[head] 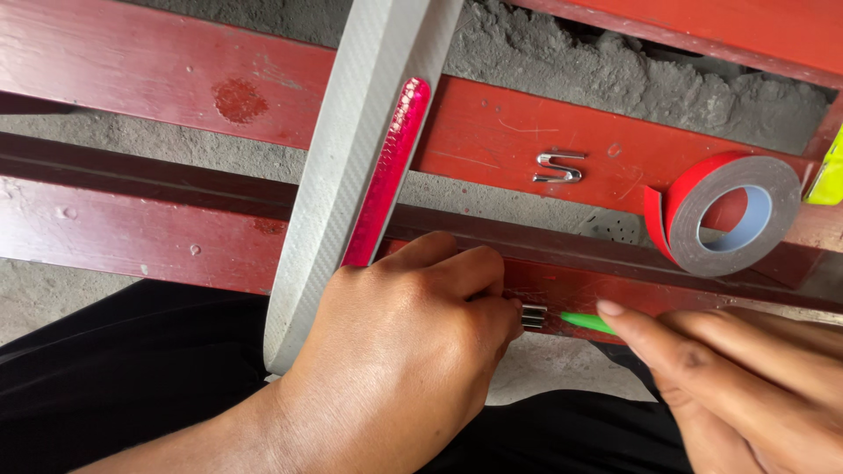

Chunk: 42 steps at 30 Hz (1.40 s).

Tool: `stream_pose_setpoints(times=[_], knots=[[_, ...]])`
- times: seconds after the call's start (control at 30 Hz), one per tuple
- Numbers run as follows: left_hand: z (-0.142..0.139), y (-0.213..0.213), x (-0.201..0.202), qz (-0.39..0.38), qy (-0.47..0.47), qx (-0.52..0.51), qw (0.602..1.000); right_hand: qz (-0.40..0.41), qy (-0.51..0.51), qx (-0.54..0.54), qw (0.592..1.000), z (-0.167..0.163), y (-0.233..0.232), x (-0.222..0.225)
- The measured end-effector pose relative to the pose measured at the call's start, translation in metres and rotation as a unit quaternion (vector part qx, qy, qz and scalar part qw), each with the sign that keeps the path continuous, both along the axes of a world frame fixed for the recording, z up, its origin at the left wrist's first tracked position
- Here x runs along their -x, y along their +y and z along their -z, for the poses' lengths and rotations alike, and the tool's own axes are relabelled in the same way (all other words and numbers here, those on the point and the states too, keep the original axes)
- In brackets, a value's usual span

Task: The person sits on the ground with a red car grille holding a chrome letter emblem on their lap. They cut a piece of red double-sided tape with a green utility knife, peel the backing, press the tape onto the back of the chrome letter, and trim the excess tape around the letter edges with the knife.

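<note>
The left hand [413, 351] is curled into a loose fist over the near red rail [132, 237], its fingertips pinching a small chrome piece [533, 316] against the rail's edge. The right hand [738, 377] comes in from the right with fingers closed round a thin green tool [587, 322], whose tip points at that chrome piece and lies just beside it.

As a judgement, the work looks midway: a chrome letter [559, 167] already lies flat on the far red rail [527, 132], well apart from the hands, while the small piece is not yet set down or freed. A long grey trim strip [351, 167] with a pink-red reflector [391, 167] set in it slants across both rails, its near end beside the left wrist. A roll of red-backed tape [729, 215] stands on edge to the right.

The shape of the pinched piece is mostly hidden by the fingers. The tool's handle is covered by the right hand, and a yellow-green thing [830, 171] is cut off at the right edge.
</note>
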<state>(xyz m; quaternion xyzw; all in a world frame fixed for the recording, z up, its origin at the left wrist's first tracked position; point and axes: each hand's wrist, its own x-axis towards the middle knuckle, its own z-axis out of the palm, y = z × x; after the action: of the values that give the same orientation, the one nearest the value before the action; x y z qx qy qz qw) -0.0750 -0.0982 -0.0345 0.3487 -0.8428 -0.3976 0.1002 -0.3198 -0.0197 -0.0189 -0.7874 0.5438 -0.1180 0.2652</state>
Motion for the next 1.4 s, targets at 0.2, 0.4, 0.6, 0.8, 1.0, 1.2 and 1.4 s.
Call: stream_pose_setpoints(times=[0.2, 0.4, 0.6, 0.8, 1.0, 1.2, 1.4], knots=[[0.002, -0.003, 0.002, -0.012, 0.015, -0.009, 1.0, -0.06, -0.006, 0.007, 0.998, 0.009, 0.001, 0.018], [0.004, -0.005, 0.001, -0.016, 0.023, -0.044, 0.999, -0.092, 0.016, -0.007, 0.996, 0.015, 0.004, 0.024], [0.005, -0.007, 0.001, -0.018, 0.009, -0.055, 0.998, -0.115, 0.002, -0.009, 0.993, 0.012, -0.009, 0.019], [0.002, -0.007, 0.007, -0.046, -0.002, -0.066, 0.997, -0.092, -0.002, 0.004, 0.996, 0.009, -0.013, 0.013], [-0.005, -0.008, 0.017, -0.059, -0.077, -0.11, 0.989, -0.127, 0.047, 0.035, 0.99, 0.009, -0.003, 0.02], [-0.011, -0.013, 0.025, -0.028, -0.121, -0.107, 0.986, -0.171, 0.143, 0.048, 0.974, 0.007, 0.014, 0.023], [-0.017, -0.029, 0.038, 0.055, -0.268, -0.14, 0.952, -0.145, 0.146, 0.061, 0.977, 0.003, 0.016, 0.016]])
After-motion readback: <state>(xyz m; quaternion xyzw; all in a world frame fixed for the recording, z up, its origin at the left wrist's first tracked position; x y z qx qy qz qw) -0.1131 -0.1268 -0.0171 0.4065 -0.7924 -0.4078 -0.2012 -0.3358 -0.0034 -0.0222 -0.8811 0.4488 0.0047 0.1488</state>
